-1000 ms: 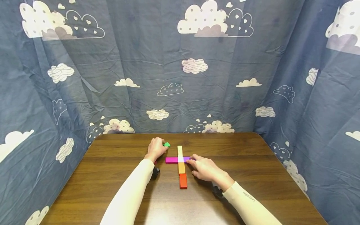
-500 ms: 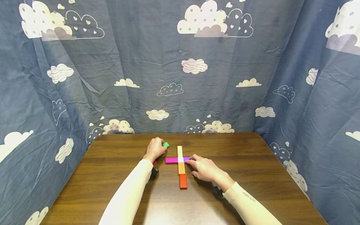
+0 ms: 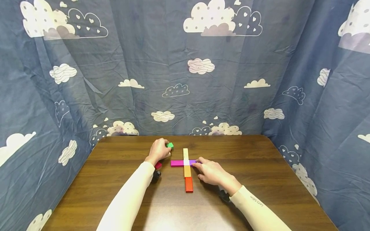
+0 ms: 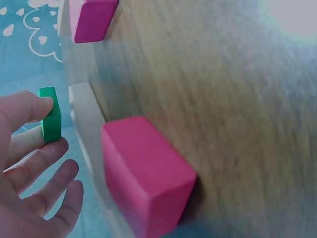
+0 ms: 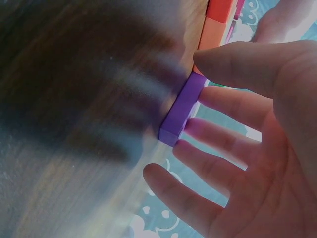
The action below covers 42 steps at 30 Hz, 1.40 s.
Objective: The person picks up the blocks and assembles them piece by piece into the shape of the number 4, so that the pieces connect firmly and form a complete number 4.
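Observation:
My left hand (image 3: 158, 150) pinches a green block (image 4: 51, 114) between thumb and fingers, held up in the left wrist view. Below that hand lie a pink block (image 4: 146, 171) and a pale block (image 4: 88, 101). My right hand (image 3: 212, 172) has its fingers extended, fingertips at the long side of a purple block (image 5: 181, 111); its thumb tip is near the block's inner end. That purple block forms the right arm of a cross, with a magenta block (image 3: 177, 163) on the left, a cream block (image 3: 185, 154) at the far end, and orange (image 3: 187, 171) and red (image 3: 189, 184) blocks nearer.
The blocks lie on a brown wooden table (image 3: 115, 192). A dark blue curtain (image 3: 150, 57) with cloud prints hangs behind the table and along its sides. Black wrist devices show under both forearms.
My left hand has shifted slightly left, still pinching the green block, and more of the pink block shows beneath its wrist. The right hand stays at the purple block. The head view tilts slightly.

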Available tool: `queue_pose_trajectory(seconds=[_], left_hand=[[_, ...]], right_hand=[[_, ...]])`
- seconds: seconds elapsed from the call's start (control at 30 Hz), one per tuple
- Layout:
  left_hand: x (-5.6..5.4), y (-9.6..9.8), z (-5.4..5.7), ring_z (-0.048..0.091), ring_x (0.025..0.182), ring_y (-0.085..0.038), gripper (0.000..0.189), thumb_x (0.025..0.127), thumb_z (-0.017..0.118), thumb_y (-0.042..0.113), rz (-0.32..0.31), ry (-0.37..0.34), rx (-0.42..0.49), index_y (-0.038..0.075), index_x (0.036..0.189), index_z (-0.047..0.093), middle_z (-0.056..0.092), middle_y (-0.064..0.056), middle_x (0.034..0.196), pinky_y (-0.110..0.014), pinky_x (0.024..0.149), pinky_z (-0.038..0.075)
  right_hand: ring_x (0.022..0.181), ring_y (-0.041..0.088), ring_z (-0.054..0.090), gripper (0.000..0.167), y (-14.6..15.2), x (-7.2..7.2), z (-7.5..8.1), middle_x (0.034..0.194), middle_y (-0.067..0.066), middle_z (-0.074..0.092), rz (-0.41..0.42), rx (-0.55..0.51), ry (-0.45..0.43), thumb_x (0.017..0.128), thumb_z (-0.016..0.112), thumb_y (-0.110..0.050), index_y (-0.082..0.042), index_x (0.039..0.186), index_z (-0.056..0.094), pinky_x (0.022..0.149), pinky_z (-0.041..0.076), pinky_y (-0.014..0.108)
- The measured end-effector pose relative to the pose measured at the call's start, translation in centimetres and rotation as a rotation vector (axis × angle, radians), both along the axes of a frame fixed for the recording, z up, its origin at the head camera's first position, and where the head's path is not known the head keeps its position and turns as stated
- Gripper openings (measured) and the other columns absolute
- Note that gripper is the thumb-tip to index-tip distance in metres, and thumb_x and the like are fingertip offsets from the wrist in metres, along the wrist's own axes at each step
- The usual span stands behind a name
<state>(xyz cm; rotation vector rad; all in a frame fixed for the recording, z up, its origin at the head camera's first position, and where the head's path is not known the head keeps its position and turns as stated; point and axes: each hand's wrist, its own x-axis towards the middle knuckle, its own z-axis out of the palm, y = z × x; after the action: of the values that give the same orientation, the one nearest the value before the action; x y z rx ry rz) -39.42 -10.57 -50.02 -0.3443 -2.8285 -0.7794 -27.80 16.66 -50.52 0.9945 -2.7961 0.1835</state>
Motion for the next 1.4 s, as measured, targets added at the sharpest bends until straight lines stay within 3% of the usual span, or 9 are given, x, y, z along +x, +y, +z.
queue_pose_trajectory(seconds=[0.4, 0.67, 0.97, 1.23, 1.4], left_hand=[[0.3, -0.6, 1.2, 0.064, 0.092, -0.023, 0.028, 0.082, 0.075, 0.018, -0.032, 0.009, -0.05, 0.01, 0.109, 0.077, 0.073, -0.004, 0.103, -0.043, 0.08, 0.052], [1.3, -0.9, 1.5, 0.061, 0.092, -0.023, 0.029, 0.081, 0.074, 0.018, -0.071, 0.027, -0.08, 0.011, 0.109, 0.077, 0.068, -0.004, 0.101, -0.042, 0.079, 0.051], [2.3, -1.3, 1.2, 0.061, 0.084, -0.018, 0.03, 0.079, 0.076, 0.021, -0.121, 0.057, -0.065, 0.012, 0.107, 0.077, 0.066, 0.0, 0.092, -0.039, 0.075, 0.051], [3.3, -1.8, 0.2, 0.067, 0.085, -0.014, 0.028, 0.083, 0.08, 0.02, -0.15, 0.03, -0.001, 0.01, 0.109, 0.077, 0.069, -0.004, 0.098, -0.036, 0.078, 0.054], [4.1, -2.1, -0.1, 0.068, 0.086, -0.017, 0.027, 0.083, 0.079, 0.018, -0.187, 0.049, -0.022, 0.01, 0.109, 0.077, 0.07, -0.004, 0.099, -0.039, 0.079, 0.053]], right_hand=[[0.093, 0.024, 0.066, 0.05, 0.0, 0.1, 0.3, 0.124, 0.005, 0.059, -0.003, -0.012, -0.001, 0.084, 0.078, -0.018, -0.012, 0.131, 0.066, 0.076, 0.056, 0.045], [0.093, 0.023, 0.066, 0.05, 0.1, 0.1, 0.3, 0.123, 0.005, 0.059, -0.001, -0.009, 0.007, 0.083, 0.078, -0.019, -0.012, 0.131, 0.066, 0.075, 0.056, 0.044], [0.092, 0.025, 0.066, 0.05, -0.1, 0.2, 0.4, 0.124, 0.005, 0.059, -0.006, -0.016, -0.014, 0.084, 0.078, -0.018, -0.012, 0.132, 0.066, 0.077, 0.055, 0.046], [0.093, 0.026, 0.067, 0.05, 0.0, 0.2, 0.2, 0.124, 0.006, 0.059, -0.004, -0.014, -0.012, 0.084, 0.078, -0.019, -0.013, 0.132, 0.066, 0.077, 0.055, 0.046], [0.092, 0.026, 0.067, 0.05, 0.0, 0.1, 0.2, 0.123, 0.005, 0.059, -0.005, -0.01, -0.002, 0.084, 0.078, -0.02, -0.013, 0.132, 0.066, 0.076, 0.055, 0.045]])
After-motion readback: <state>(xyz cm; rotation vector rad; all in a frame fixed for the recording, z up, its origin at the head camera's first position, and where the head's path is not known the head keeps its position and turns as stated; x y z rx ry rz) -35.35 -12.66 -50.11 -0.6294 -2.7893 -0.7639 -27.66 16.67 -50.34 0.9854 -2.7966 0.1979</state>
